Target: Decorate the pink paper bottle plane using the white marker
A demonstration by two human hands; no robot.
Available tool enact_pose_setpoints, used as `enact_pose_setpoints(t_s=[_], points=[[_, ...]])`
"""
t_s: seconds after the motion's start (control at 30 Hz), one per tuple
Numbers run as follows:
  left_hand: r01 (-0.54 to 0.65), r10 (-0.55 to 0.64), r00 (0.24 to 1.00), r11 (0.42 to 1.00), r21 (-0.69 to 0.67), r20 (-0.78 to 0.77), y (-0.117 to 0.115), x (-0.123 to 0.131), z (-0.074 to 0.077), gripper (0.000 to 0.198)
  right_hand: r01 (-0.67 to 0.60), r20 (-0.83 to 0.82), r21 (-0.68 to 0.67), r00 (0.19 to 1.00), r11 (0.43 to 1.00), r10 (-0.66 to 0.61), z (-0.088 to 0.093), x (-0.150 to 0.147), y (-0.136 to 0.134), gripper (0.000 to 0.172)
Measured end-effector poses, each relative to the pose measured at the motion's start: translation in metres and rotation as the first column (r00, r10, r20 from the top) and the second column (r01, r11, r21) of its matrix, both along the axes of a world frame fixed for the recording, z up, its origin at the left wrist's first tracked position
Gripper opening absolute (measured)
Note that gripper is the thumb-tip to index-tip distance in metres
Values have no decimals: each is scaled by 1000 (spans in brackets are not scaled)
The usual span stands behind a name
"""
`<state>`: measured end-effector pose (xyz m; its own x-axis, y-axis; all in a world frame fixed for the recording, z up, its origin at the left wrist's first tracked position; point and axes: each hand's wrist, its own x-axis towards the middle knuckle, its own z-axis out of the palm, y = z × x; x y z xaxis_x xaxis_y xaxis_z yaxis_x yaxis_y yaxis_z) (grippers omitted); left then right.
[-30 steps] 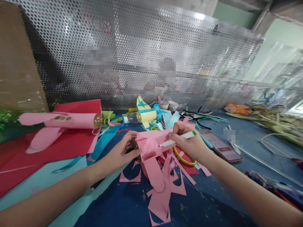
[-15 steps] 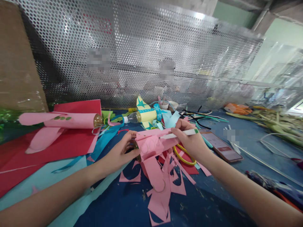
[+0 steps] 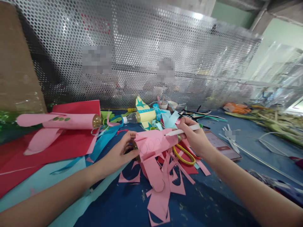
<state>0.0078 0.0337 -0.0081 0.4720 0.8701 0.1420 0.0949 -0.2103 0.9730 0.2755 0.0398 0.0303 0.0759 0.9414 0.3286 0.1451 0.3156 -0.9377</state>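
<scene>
Pink paper wrapped round a bottle [image 3: 155, 143] lies in the middle, with faint ovals drawn on it. My left hand [image 3: 125, 149] grips its left end, fingers behind and thumb in front. In my right hand [image 3: 190, 132] is a white marker [image 3: 178, 130] with a green end, its tip at the upper right of the pink paper. A rounded pink paper flap [image 3: 155, 176] hangs from the bottle towards me. On the left lies another pink-wrapped bottle [image 3: 78, 121] with green ovals on it.
Pink paper scraps [image 3: 161, 201] and a yellow ring [image 3: 187, 159] lie near the bottle. Behind are a yellow-and-blue bottle [image 3: 145, 116] and a perforated metal panel [image 3: 142, 37]. A phone [image 3: 223, 146] and white strips [image 3: 260, 157] are on the right; red paper [image 3: 23, 160] is left.
My right hand has moved slightly up and right with the marker, whose tip has shifted right, off the drawn ovals. My left hand keeps its hold.
</scene>
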Motion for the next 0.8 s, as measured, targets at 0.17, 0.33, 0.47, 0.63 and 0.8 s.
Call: enact_pose_setpoints(t_s=[0.17,0.33,0.47,0.63,0.8], points=[[-21,21,1000,1000,-11,-2,1,0,-2,43,-9,29,14,1000,1000,9,1,-3,-1,26],[-24,24,1000,999,-24,8,1,-1,-3,43,3,73,27,997,1000,-5,3,-6,-4,25],[-16,16,1000,999,-32,18,1,-1,-2,44,-37,103,6,994,999,36,5,-9,-6,26],[-14,14,1000,1000,-19,-12,1,-1,1,44,-71,162,-9,984,997,71,10,-11,-9,25],[-19,18,1000,1000,-21,-25,0,0,3,42,-30,177,19,984,999,26,9,-7,-5,26]])
